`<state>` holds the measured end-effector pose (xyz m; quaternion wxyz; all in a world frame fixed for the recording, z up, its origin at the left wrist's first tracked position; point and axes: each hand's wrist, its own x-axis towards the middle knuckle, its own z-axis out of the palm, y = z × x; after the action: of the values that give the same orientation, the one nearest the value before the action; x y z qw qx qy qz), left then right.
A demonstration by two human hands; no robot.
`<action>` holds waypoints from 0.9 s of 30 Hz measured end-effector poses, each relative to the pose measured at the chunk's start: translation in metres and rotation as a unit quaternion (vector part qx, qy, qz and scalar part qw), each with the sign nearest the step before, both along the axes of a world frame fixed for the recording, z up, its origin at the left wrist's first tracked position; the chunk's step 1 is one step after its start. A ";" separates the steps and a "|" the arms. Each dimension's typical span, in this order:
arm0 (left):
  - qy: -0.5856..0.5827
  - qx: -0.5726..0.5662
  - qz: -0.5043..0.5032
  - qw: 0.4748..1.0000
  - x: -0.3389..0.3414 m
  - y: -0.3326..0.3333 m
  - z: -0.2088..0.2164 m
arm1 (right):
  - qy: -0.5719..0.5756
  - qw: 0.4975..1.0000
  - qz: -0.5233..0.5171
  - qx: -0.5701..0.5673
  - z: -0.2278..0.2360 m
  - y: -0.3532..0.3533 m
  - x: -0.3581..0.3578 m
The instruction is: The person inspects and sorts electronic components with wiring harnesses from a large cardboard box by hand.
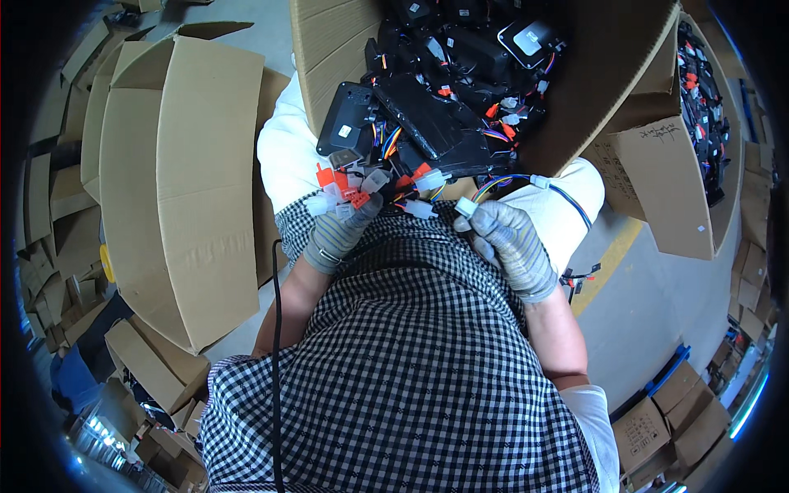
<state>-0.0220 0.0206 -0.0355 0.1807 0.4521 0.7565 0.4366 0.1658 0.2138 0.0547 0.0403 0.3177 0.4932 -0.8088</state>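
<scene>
My left hand [339,235], in a striped grey glove, is closed around a bunch of red and white wire connectors [352,187]. My right hand [514,246], gloved alike, pinches a white plug connector [466,206] between thumb and fingers. Blue, yellow and black wires [503,179] run from that plug to another white connector [539,181] resting by my right knee. Just beyond both hands, a cardboard box [339,41] between my legs holds a heap of flat black electronic units [423,115] with coloured leads. One white connector [420,209] lies between my hands.
To the right, an open carton [670,185] is filled with similar wired units. A tall cardboard box [209,164] stands at my left. Loose wires [581,278] lie on the floor near a yellow line [610,267]. A black cable [277,370] hangs down in front of me.
</scene>
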 end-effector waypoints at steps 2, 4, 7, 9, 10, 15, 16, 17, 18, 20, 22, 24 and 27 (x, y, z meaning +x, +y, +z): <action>0.052 -0.029 0.015 0.998 0.002 -0.005 -0.009 | -0.006 1.000 0.000 0.020 -0.009 -0.005 -0.007; 0.028 -0.006 0.050 0.998 0.005 -0.004 -0.015 | 0.011 0.991 0.074 0.110 -0.019 -0.008 -0.012; -0.200 -0.002 0.069 0.977 0.002 0.008 0.018 | 0.030 0.975 0.095 0.199 -0.027 -0.012 -0.016; -0.159 -0.015 0.070 0.985 0.000 0.007 0.013 | 0.041 0.963 0.119 0.239 -0.025 -0.012 -0.018; -0.120 -0.026 0.067 0.990 -0.001 0.006 0.012 | 0.022 0.980 0.113 0.162 -0.022 -0.011 -0.018; -0.040 -0.005 0.037 0.999 0.003 0.001 0.009 | 0.009 0.995 0.093 0.022 -0.029 -0.010 -0.016; 0.091 -0.015 -0.012 0.996 0.001 -0.002 0.004 | 0.059 0.989 0.120 0.064 -0.033 -0.008 -0.018; 0.092 -0.016 -0.011 0.996 0.000 -0.004 -0.005 | 0.110 0.977 0.148 0.106 -0.035 -0.007 -0.021; 0.010 -0.063 -0.027 0.998 -0.001 -0.005 -0.016 | 0.111 0.977 0.149 0.106 -0.033 -0.009 -0.023; -0.072 -0.110 -0.046 0.990 0.000 -0.008 -0.019 | 0.130 0.990 0.035 -0.028 -0.026 -0.016 -0.030; -0.541 0.029 0.011 0.841 0.008 -0.018 -0.015 | 0.143 0.988 0.040 -0.032 -0.035 -0.010 -0.023; -0.366 -0.039 -0.063 0.928 0.004 -0.007 0.011 | 0.133 0.972 0.152 0.124 -0.051 -0.003 -0.016; -0.077 -0.076 -0.164 0.981 0.005 -0.004 0.006 | 0.139 0.937 0.217 0.235 -0.037 -0.006 -0.019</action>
<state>-0.0167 0.0168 -0.0294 0.3409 0.5200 0.6872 0.3757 0.1471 0.2080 0.0177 0.0704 0.0875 0.7268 -0.6776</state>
